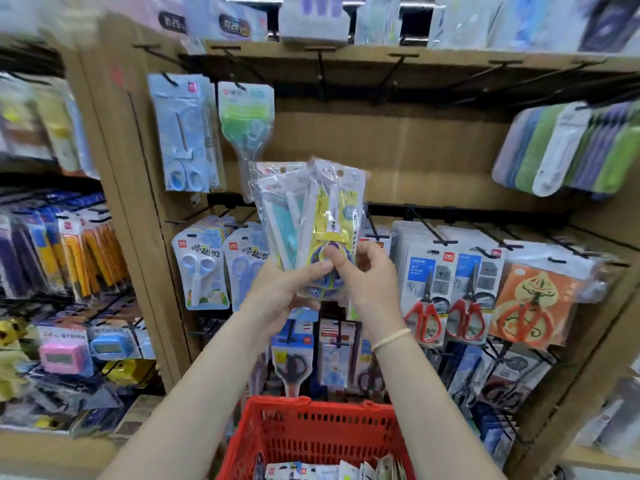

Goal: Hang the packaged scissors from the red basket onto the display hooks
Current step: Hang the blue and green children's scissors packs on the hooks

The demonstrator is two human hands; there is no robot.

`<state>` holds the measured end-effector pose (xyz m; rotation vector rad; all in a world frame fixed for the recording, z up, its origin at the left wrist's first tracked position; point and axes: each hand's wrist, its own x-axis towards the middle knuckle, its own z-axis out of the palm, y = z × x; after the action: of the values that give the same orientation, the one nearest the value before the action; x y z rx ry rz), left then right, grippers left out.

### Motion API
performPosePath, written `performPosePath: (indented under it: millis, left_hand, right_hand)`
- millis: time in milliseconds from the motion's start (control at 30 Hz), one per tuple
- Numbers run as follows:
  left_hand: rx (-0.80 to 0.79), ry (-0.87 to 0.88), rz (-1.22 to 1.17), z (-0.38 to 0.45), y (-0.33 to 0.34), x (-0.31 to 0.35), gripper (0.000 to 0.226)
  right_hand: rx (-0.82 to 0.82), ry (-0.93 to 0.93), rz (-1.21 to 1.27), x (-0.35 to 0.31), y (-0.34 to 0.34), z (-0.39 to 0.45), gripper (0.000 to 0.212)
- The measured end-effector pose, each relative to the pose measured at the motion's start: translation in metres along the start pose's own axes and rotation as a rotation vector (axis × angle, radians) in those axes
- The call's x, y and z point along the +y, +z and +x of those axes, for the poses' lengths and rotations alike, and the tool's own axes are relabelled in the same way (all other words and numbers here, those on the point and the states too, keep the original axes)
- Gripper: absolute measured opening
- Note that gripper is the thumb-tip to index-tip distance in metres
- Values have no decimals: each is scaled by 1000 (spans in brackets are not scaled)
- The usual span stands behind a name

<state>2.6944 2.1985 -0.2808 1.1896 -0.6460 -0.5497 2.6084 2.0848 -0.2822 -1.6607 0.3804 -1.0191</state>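
Tan cardboard-lined display wall (pixel 398 143), wooden shelf (pixel 381 51) above, black rails (pixel 467 211), packed neighbouring racks (pixel 52 244)

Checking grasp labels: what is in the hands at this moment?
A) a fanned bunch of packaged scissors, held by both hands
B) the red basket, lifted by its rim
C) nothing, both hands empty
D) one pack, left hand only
A: the left hand and right hand both pinch the bunch of packaged scissors at its lower end, above the red basket.

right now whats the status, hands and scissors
Left hand and right hand both grip a fanned bunch of scissor packs. None hung yet. Empty hooks above, unobstructed. More packs in red basket.
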Motion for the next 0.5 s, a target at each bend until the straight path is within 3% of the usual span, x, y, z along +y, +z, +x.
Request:
performPosePath:
  millis: [100, 233, 500]
  left_hand:
    - [36, 29, -2, 10, -3, 16, 63]
    - [20, 51, -109, 19, -10, 36, 44]
    - [206, 172, -125, 43, -36, 63, 43]
  right_hand:
    - [-99, 0, 62, -12, 4, 13, 34]
    - [-205, 19, 37, -19, 16, 27, 27]
    - [-142, -61, 54, -53, 23, 79, 32]
